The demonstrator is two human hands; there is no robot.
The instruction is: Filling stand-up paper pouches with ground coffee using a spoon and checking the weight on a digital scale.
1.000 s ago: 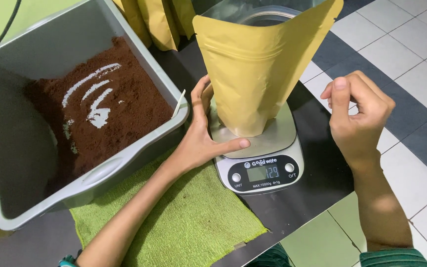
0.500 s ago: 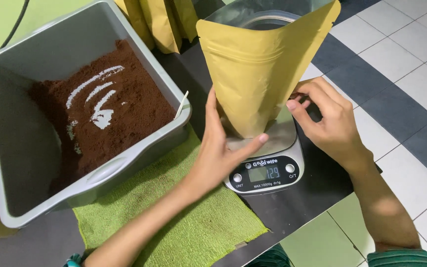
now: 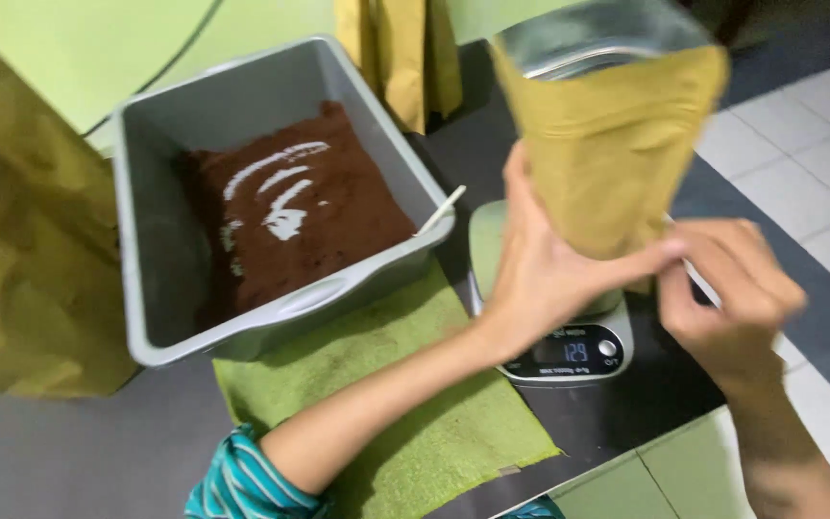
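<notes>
Head view: a tan stand-up pouch (image 3: 612,144) with a silvery lining at its open mouth stands upright over the scale (image 3: 564,336), its base hidden behind the hands. The left hand (image 3: 549,269) wraps the pouch's lower left side, thumb stretched across the front. The right hand (image 3: 727,288) pinches its lower right corner, fingers curled. Left of the left hand sits a grey tub (image 3: 271,202) of brown powder on a green cloth (image 3: 405,413) on the dark desk (image 3: 79,452).
</notes>
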